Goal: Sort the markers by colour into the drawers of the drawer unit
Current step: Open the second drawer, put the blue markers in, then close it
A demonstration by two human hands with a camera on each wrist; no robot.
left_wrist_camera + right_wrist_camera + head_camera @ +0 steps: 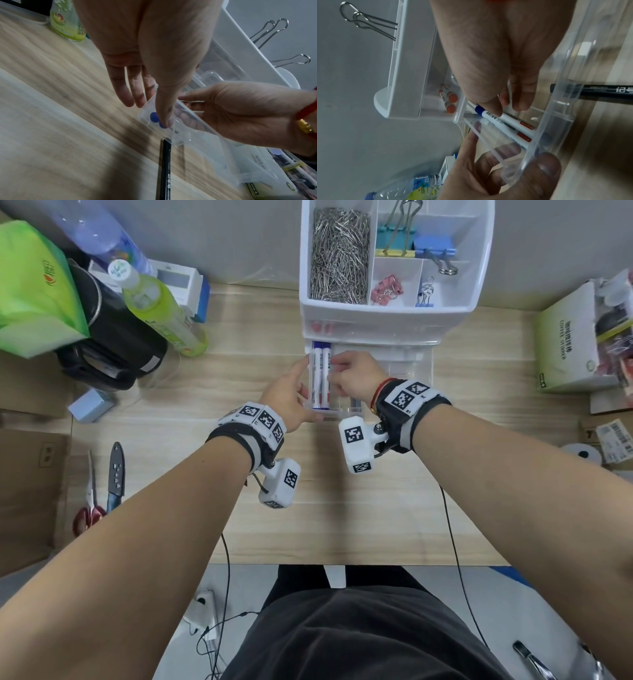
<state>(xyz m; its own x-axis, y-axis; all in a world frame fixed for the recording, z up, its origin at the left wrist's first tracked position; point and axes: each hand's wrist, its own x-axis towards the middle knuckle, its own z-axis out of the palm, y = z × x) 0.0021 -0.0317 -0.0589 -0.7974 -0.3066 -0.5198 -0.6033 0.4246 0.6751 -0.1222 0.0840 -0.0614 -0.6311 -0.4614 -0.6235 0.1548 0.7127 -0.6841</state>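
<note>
centre frame: left hand (287, 395) steadies clear drawer (537, 135) by its front; right hand (352, 371) pinches blue marker (503, 120). lay it parallel beside the other, then release.

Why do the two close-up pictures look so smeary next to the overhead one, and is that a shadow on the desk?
Head view: evenly lit and fairly sharp, though the wide lens bows the drawer unit outward. Left wrist view: soft, the desk grain streaked, with a dark shadow under the left hand. Right wrist view: the right hand is blurred, and the clear drawer blurs what lies behind it.
</note>
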